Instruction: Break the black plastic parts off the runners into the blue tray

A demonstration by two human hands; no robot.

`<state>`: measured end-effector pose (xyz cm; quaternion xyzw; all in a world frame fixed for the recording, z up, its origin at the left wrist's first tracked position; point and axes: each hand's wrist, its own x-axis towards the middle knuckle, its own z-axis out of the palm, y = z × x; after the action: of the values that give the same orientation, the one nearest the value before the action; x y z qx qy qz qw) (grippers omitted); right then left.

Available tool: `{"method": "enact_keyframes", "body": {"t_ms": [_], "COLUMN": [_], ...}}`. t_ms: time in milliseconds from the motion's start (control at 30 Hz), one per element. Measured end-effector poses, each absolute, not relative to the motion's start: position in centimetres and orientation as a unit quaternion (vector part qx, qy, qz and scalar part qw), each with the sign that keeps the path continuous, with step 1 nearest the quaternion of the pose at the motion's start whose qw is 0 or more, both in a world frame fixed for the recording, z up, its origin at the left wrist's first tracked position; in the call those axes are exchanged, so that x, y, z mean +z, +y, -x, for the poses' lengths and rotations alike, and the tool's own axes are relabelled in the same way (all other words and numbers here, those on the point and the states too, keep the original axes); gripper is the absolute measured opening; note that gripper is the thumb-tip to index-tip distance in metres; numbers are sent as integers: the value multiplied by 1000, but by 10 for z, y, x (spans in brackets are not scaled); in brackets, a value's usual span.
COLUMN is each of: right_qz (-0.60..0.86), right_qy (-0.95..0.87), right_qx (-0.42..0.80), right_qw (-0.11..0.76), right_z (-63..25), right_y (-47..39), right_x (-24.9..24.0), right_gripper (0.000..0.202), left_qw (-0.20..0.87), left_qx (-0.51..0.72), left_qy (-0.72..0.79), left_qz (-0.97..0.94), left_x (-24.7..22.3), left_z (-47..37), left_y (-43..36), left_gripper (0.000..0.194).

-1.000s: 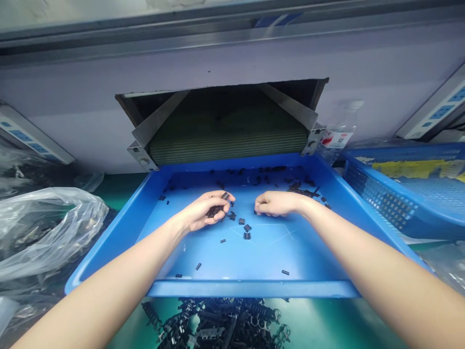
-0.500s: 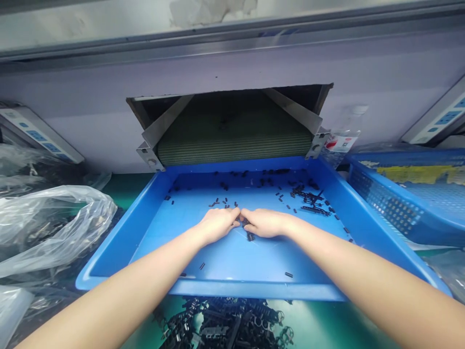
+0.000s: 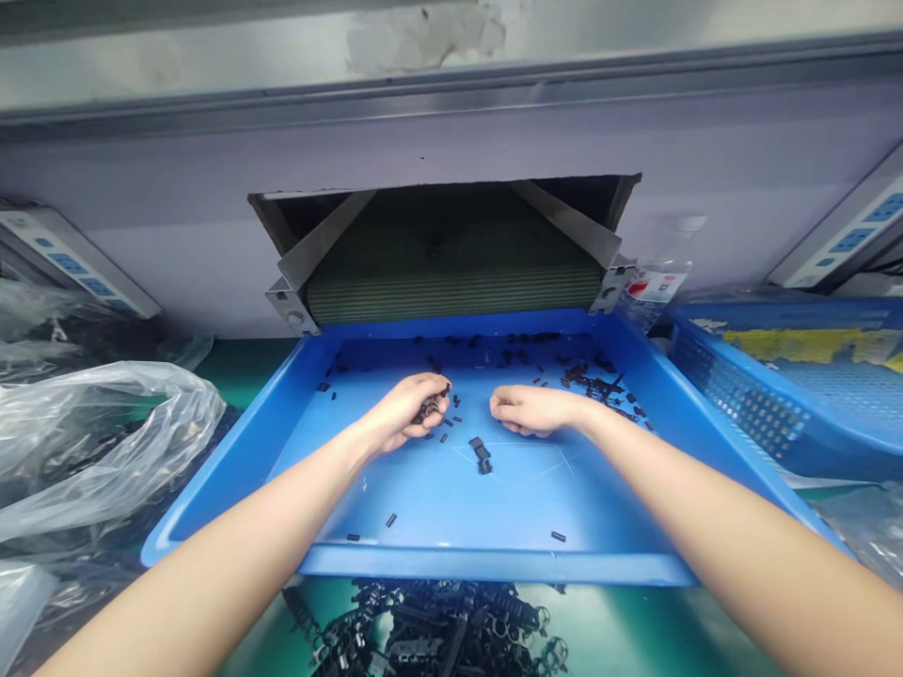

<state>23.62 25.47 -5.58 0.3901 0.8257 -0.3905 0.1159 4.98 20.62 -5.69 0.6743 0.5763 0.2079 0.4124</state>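
Above the middle of a blue tray [image 3: 508, 562], my left hand [image 3: 415, 411] is curled around small black parts that show between its fingers. My right hand [image 3: 529, 411] is to the right, fingers closed; whatever they hold, if anything, is hidden. Between and just below the hands, a black part [image 3: 481, 455] lies on the tray floor. Small black pieces lie near my left hand. A cluster of black parts [image 3: 599, 385] is at the tray's right, and more pieces lie along its far side.
A conveyor belt [image 3: 458, 254] ends over the tray's far edge. Clear plastic bags [image 3: 105, 451] stand left. A bottle [image 3: 659, 273] and a blue basket [image 3: 776, 414] are right. A heap of black parts [image 3: 437, 630] lies in front of the tray.
My hands were together over the tray's middle and are now apart, left hand to the left and right hand slightly right. The black part between them is now uncovered.
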Motion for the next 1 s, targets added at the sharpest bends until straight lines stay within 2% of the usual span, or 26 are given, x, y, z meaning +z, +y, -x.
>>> {"method": "enact_keyframes", "body": {"t_ms": [167,233,333,467,700,833,1000], "right_qz": [-385,-377,-363,-357,-386,-393,-400], "right_qy": [800,805,820,852,853,834,752], "right_qx": [-426,-403,-350,-280,-239,-281,-465], "right_qw": [172,218,270,260,256,265,240], "right_z": [-237,-234,-227,-214,-201,-209,-240], "right_y": [252,249,240,226,214,224,248], "right_x": [-50,-50,-50,-49,-47,-47,-47], "right_gripper": [16,26,36,27,19,23,25], "left_qw": [446,422,348,181,141,158,168], "left_qx": [209,183,115,-37,-72,-68,-34], "left_qy": [543,535,508,464,456,457,497], "left_qz": [-681,-708,-780,-867,-876,-873,-851], "left_x": [-59,-66,-76,-79,-78,-76,-73], "left_z": [-50,-55,-64,-72,-77,-74,-67], "left_y": [205,202,196,189,189,192,194], "left_gripper": [23,24,13,15,18,14,16]}}
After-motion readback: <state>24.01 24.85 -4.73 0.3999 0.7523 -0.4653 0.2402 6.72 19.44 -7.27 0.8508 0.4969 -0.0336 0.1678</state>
